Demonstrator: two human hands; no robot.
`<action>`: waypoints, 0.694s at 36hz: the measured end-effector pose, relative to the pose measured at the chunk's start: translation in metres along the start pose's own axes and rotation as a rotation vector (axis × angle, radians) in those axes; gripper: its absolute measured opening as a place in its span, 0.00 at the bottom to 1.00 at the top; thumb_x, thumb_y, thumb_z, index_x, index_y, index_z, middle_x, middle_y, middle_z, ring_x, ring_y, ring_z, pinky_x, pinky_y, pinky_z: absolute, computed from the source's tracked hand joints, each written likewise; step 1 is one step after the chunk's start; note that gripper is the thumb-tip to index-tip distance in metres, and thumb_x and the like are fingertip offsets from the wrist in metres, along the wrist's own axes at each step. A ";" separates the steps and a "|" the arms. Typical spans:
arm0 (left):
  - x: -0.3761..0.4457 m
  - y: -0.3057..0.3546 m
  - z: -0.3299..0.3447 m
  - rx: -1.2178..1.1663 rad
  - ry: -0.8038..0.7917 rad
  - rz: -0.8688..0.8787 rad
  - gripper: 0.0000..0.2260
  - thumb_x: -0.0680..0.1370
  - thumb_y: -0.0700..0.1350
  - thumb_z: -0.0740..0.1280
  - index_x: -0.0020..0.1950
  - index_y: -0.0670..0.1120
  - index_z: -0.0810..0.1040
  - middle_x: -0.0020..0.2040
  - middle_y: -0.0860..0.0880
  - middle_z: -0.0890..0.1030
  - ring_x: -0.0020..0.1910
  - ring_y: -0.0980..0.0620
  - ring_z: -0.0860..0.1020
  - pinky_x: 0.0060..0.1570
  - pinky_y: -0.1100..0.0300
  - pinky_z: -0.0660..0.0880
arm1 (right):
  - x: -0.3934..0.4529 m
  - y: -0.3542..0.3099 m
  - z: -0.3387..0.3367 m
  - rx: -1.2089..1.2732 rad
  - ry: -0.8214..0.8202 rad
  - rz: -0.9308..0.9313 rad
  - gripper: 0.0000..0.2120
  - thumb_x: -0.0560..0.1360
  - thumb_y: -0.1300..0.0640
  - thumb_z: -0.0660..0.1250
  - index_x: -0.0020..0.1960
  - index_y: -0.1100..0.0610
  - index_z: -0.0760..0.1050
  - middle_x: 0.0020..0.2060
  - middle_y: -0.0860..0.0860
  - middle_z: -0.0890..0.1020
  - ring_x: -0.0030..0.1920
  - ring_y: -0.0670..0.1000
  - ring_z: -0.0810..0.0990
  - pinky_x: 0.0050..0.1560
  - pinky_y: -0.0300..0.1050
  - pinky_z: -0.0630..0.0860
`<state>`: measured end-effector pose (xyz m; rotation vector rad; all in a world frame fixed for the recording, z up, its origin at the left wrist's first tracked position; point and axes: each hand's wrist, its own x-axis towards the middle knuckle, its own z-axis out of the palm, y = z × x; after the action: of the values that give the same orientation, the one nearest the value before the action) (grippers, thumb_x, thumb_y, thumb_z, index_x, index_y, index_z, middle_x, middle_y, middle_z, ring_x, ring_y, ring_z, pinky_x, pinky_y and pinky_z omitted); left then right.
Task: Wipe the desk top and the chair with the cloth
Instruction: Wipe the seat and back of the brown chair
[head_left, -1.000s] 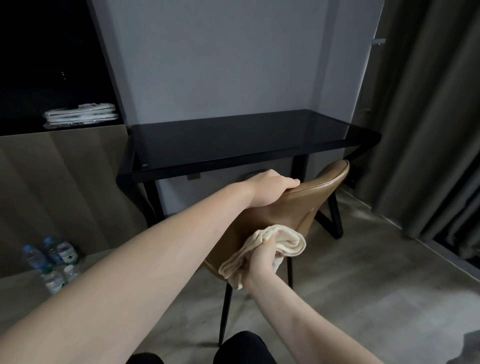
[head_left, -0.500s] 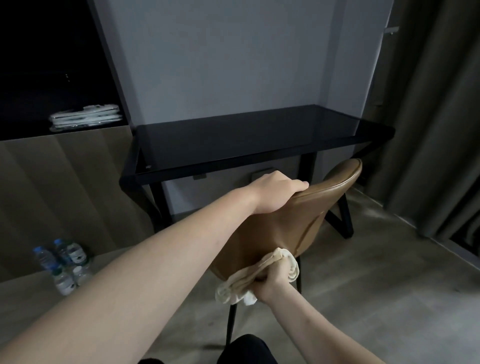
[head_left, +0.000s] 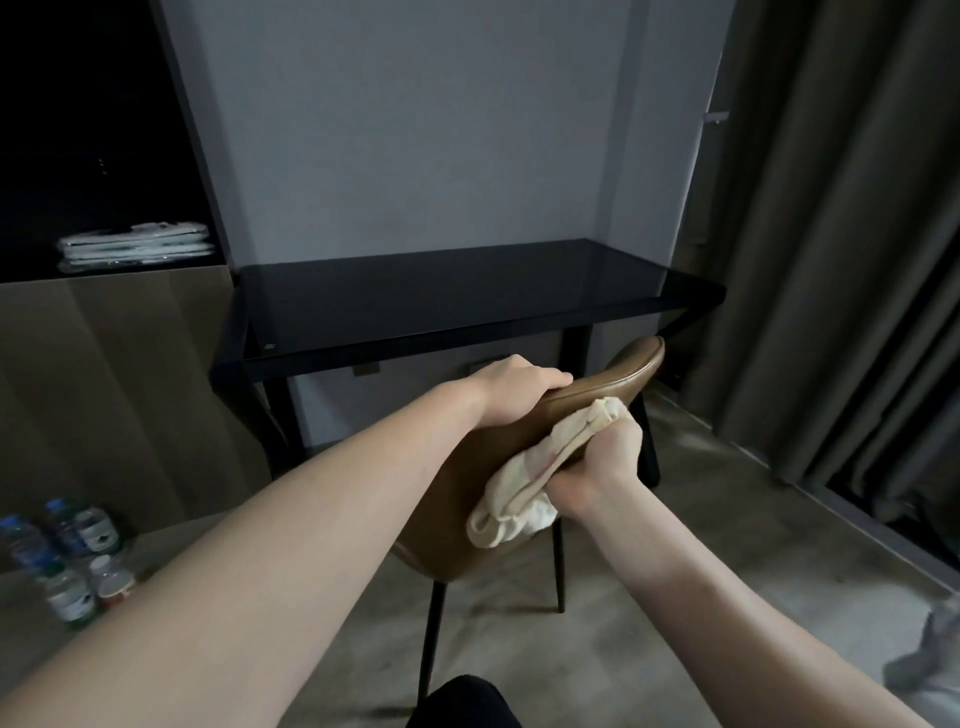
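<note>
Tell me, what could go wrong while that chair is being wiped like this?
The chair seems tipped back, steadied only by the left hand on its top edge; a slip might let it fall. The cloth is bunched in the right hand, with a loose end hanging that may miss spots. The water bottles on the floor nearby could get knocked.

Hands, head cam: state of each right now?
Left hand: closed over the top edge of the chair back, steadying it.
Right hand: closed on the cloth, pressing it against the back of the chair.
</note>
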<state>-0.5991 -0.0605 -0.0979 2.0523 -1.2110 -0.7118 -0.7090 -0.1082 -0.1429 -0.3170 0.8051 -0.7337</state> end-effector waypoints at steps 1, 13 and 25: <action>0.000 0.000 0.000 0.004 0.000 0.007 0.25 0.79 0.64 0.59 0.36 0.48 0.84 0.38 0.49 0.84 0.45 0.48 0.82 0.62 0.45 0.75 | 0.005 0.000 -0.001 0.001 -0.002 -0.011 0.10 0.75 0.52 0.62 0.44 0.55 0.80 0.45 0.50 0.88 0.44 0.51 0.87 0.51 0.44 0.80; 0.015 -0.009 0.004 0.134 0.027 0.084 0.35 0.76 0.71 0.54 0.46 0.38 0.80 0.44 0.46 0.85 0.47 0.48 0.82 0.61 0.45 0.75 | 0.105 0.048 -0.053 -0.128 0.127 0.101 0.23 0.78 0.38 0.58 0.56 0.55 0.80 0.52 0.54 0.82 0.51 0.56 0.78 0.54 0.51 0.74; 0.011 -0.005 0.002 0.133 0.012 0.081 0.38 0.74 0.73 0.56 0.49 0.37 0.81 0.48 0.44 0.85 0.48 0.50 0.83 0.61 0.47 0.75 | 0.121 -0.029 -0.036 -0.232 -0.018 -0.062 0.30 0.79 0.33 0.57 0.56 0.57 0.84 0.52 0.58 0.86 0.56 0.61 0.81 0.67 0.57 0.74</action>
<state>-0.5932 -0.0694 -0.1040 2.0986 -1.3588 -0.5947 -0.6927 -0.2130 -0.2167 -0.5591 0.8682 -0.6954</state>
